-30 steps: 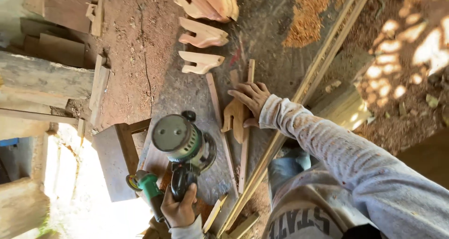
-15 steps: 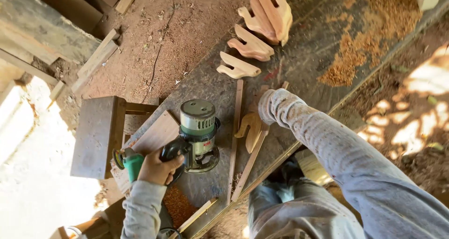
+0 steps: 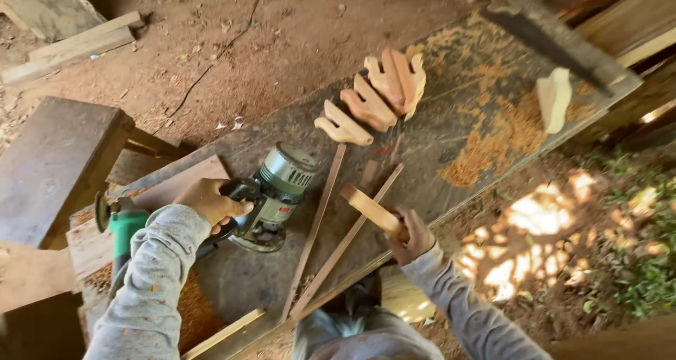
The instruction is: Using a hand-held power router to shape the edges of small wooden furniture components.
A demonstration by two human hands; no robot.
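Head view, looking down on a dark workbench (image 3: 451, 142) dusted w/ sawdust. L hand (image 3: 209, 201) has its fingers wrapped tight round the black handle of a green-and-grey electric router (image 3: 274, 194), which stands base-down on the bench near its front-left part. R hand (image 3: 412, 237) closes its fingers round one end of a carved wooden piece (image 3: 370, 209), held tilted just above the bench's front edge, right of the router. Two thin wood strips (image 3: 331, 233) lie on the bench betw. router and held piece, running diagonally. Beyond them, toward the bench's middle, a row of similar carved wooden pieces (image 3: 373, 99) (some leaning on each other). One pale carved piece (image 3: 554, 98) stands near the bench's far-right end. A green angle grinder (image 3: 123, 223) lies left of the router, at the bench's left end.
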